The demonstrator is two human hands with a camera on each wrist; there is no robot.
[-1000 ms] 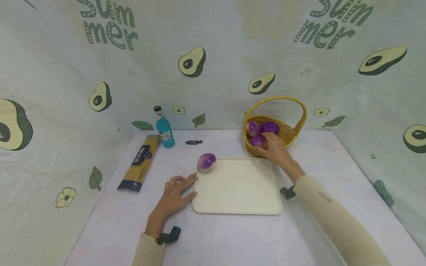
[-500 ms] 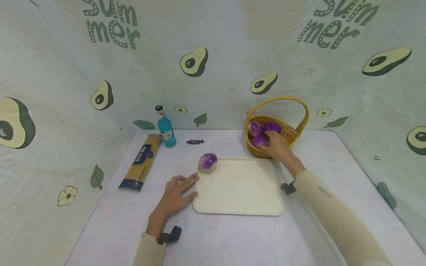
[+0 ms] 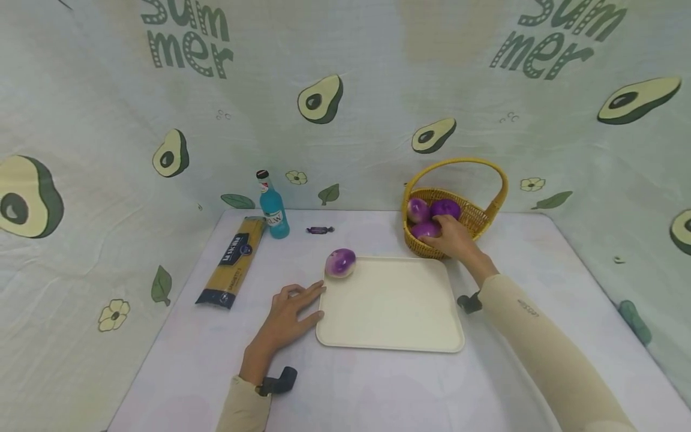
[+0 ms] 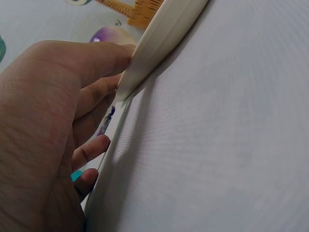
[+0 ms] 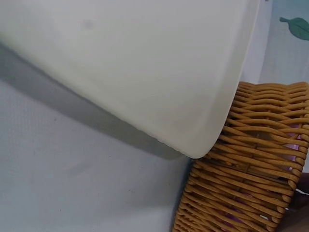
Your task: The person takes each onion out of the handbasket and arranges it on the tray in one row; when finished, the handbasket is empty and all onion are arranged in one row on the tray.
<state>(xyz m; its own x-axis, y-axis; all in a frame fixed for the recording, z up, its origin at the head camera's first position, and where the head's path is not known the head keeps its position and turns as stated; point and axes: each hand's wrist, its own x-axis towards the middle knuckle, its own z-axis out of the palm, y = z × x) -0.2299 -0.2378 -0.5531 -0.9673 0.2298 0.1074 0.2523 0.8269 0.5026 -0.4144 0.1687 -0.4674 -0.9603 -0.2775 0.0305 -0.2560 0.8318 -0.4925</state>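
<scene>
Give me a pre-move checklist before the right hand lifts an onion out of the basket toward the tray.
1. Right hand reaches into the basket at the front onion: ok.
2. Fingers closed round that onion: cannot tell.
3. Left hand rests against the tray edge: ok.
4. Tray has bare space: ok; only one onion on the tray, at its far left corner.
5. Basket handle clear of the lift path: cannot tell.

Your head camera looks forward and down from well back, taking in the whole table: the cream tray (image 3: 390, 303) at centre and the wicker basket (image 3: 475, 219) upper right. Your left wrist camera sits very close, low along the tray's rim (image 4: 164, 36), facing the far basket corner at the top. Your right wrist camera, equally near, shares tray (image 5: 145, 63) and basket wall (image 5: 246, 183).
</scene>
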